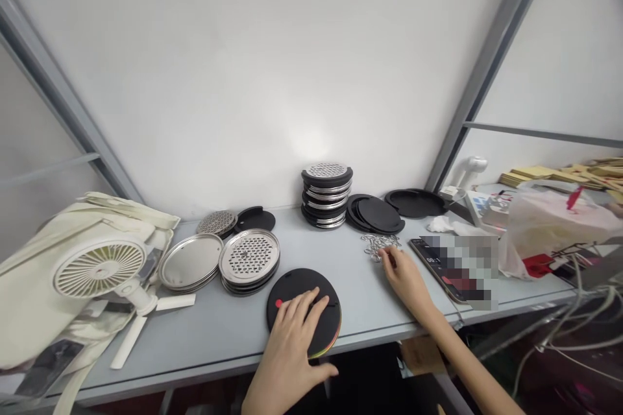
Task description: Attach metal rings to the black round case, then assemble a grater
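Note:
My left hand (294,343) lies with spread fingers on a round black disc (311,285) near the table's front edge. The disc has a red dot, and yellow and red show along its lower rim. My right hand (403,275) has its fingertips pinched at the edge of a small heap of metal rings (382,243); whatever is between the fingers is too small to make out. Left of the disc sit a stack of round metal grater plates (249,256) and a stack of plain metal discs (191,260).
At the back stands a tall stack of graters and black rings (327,194), with black discs (379,214) beside it. A phone (438,269) lies right of my right hand. A white fan (100,269) and cream bag (29,285) occupy the left; a plastic bag (549,220) sits right.

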Tool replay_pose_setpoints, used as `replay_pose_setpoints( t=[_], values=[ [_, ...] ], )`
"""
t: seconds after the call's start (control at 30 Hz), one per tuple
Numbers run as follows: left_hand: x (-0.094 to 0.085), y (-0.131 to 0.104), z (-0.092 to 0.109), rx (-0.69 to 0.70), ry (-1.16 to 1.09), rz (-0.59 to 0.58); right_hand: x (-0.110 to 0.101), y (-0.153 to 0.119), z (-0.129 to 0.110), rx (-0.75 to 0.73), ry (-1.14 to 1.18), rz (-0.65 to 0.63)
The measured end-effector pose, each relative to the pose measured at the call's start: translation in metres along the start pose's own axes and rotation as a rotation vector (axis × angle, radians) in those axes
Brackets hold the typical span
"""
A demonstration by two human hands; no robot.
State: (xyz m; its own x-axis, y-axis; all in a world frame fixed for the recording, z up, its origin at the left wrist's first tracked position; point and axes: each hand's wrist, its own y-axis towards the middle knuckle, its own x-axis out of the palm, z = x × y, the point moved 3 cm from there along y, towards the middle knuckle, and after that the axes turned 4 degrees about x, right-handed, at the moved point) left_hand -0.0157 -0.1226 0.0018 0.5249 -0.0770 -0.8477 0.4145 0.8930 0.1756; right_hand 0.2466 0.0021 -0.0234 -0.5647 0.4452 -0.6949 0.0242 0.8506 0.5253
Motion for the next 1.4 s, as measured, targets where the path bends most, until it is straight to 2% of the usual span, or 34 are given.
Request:
replay_pose_setpoints(
  t=[0.17, 0.43, 0.6, 0.73, 0.9, 1.03, 1.13, 1.2, 1.3, 1.4],
  values=[
    [0.0, 0.001, 0.001, -0.016, 0.027, 0.032, 0.006, 0.002, 0.014, -0.023, -0.006, 0.042],
    [-0.005, 0.013, -0.002, 0.091, -0.043, 0.043, 0.007, -0.003, 0.013, -0.092, -0.109, 0.116],
    [-0.003, 0.024, -0.003, 0.172, -0.135, 0.084, 0.007, -0.008, 0.009, -0.102, -0.271, 0.138],
    [-0.005, 0.031, -0.001, 0.202, -0.211, 0.08, 0.003, -0.009, -0.001, -0.133, -0.239, 0.128],
    [-0.022, 0.041, 0.001, 0.172, -0.371, 0.098, 0.0, -0.015, -0.023, -0.257, -0.046, 0.006],
    [-0.032, 0.047, -0.003, 0.169, -0.658, 0.137, 0.004, -0.028, -0.052, -0.332, 0.125, -0.224],
    [-0.032, 0.048, -0.007, 0.189, -0.888, 0.102, 0.004, -0.034, -0.074, -0.307, 0.247, -0.325],
    [-0.031, 0.048, -0.011, 0.192, -0.985, 0.102, 0.001, -0.031, -0.084, -0.235, 0.331, -0.37],
    [-0.033, 0.05, -0.019, 0.18, -1.033, 0.232, -0.004, -0.019, -0.092, -0.174, 0.438, -0.39],
    [-0.036, 0.053, -0.028, 0.107, -0.934, 0.426, -0.005, -0.005, -0.095, -0.168, 0.464, -0.401]
  ],
)
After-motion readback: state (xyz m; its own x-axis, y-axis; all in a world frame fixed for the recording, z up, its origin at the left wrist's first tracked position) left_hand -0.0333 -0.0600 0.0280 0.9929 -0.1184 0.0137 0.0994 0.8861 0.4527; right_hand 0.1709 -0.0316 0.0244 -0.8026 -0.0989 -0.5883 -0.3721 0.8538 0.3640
